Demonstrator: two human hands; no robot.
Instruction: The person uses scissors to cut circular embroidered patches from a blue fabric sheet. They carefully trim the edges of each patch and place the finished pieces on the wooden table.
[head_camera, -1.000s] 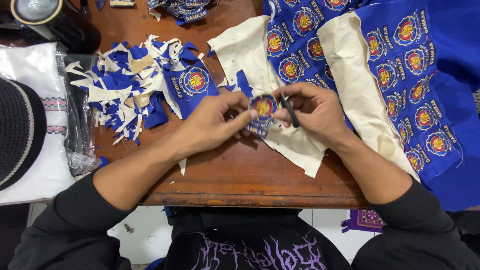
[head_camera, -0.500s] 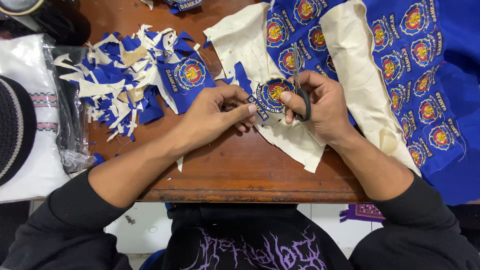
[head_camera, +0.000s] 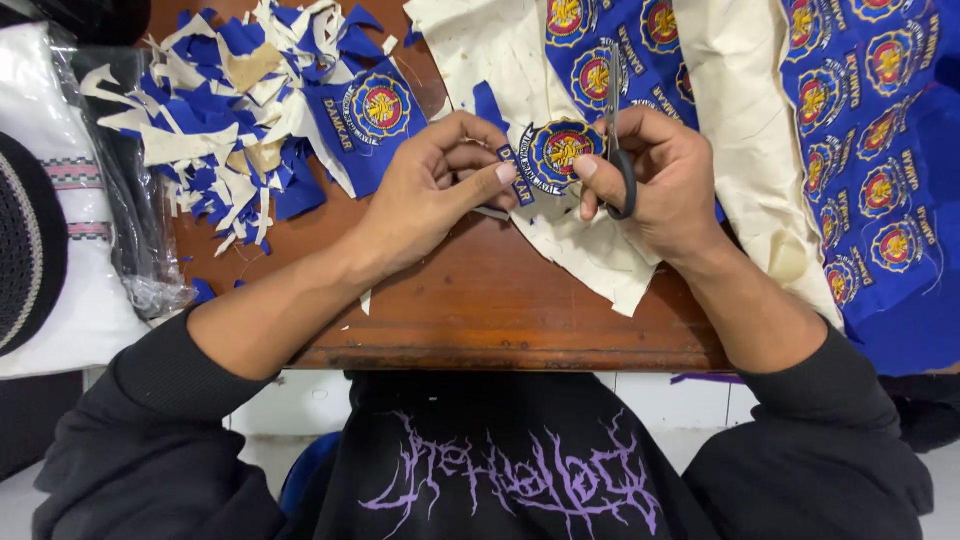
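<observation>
While the left hand pinches the round blue patch near the table's front edge, the right hand grips small scissors just beside it.

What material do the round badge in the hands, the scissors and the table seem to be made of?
Round badge: seems embroidered cloth; stitched, slightly shiny threads on blue fabric with pale backing. The left hand holds it.
Scissors: metal blades with a grey sheen; dark handles, probably plastic, in the right hand.
Table: seems varnished wood; reddish-brown, glossy, with faint grain.
</observation>
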